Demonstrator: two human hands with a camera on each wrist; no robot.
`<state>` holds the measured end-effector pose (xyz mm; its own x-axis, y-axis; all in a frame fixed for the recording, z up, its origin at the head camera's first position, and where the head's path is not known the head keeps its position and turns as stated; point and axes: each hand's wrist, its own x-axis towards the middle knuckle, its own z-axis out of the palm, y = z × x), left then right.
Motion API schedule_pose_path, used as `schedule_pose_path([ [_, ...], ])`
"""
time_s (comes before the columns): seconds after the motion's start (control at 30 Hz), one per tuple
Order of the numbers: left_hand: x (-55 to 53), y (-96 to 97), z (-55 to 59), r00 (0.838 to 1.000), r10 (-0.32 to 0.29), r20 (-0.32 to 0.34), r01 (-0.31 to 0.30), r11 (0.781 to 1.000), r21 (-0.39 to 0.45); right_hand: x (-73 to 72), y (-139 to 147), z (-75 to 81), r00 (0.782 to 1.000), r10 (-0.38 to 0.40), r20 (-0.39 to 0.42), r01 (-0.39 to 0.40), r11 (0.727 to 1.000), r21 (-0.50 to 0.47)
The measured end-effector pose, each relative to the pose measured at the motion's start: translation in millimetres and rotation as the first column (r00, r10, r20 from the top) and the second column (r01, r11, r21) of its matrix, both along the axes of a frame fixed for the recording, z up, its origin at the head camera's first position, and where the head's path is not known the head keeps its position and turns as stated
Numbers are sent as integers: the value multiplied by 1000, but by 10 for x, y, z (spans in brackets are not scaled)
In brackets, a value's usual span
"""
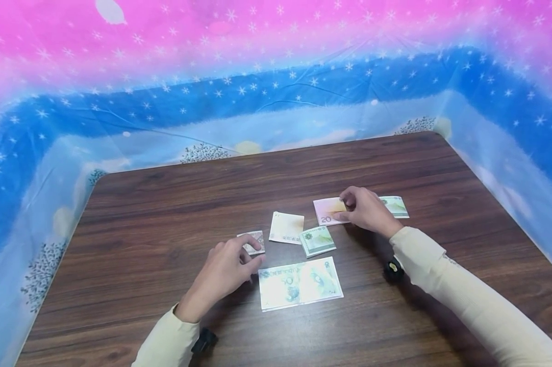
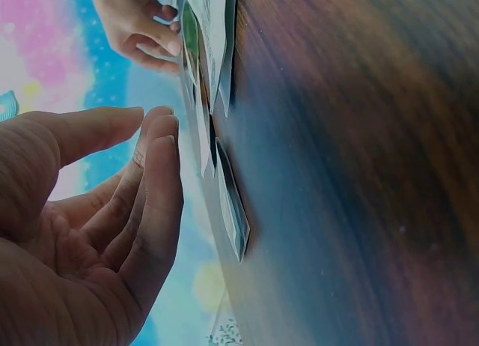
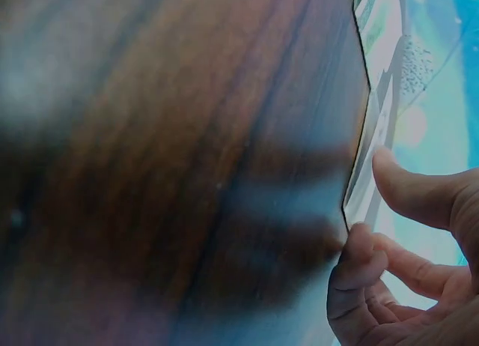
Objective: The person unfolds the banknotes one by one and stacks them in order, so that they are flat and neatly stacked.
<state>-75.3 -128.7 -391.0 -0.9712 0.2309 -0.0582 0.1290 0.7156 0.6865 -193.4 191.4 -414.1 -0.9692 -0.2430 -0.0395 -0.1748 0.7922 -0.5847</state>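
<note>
Left grip (image 1: 225,266) loosely bent, nothing held, beside small brown note (image 1: 258,235). Pink 20 note (image 1: 326,208) on desk (image 1: 166,204), right end covered by right grip (image 1: 370,210); pinch cannot be told. Edge best taken lightly, thumb above, so creasing is avoided.

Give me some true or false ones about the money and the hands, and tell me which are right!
1. The right hand is touching the 20 note. True.

2. The left hand is gripping a note. False: the left hand holds nothing, with its thumb apart from its fingers.

3. The big note lies closer to the person than the 20 note. True.

4. Both sleeves are black. False: the sleeves are cream.

5. The table is brown. True.
</note>
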Motion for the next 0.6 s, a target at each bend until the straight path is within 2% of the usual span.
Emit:
schedule_pose_path([
  [0.37, 2, -7, 14, 1000, -3, 4, 3, 1000, 3, -87, -22, -10, 999, 14, 30, -15, 999, 40],
  [0.6, 8, -12, 20, 1000, -6, 9, 6, 1000, 3, -118, -32, 31, 995, -20, 97, 16, 999, 42],
])
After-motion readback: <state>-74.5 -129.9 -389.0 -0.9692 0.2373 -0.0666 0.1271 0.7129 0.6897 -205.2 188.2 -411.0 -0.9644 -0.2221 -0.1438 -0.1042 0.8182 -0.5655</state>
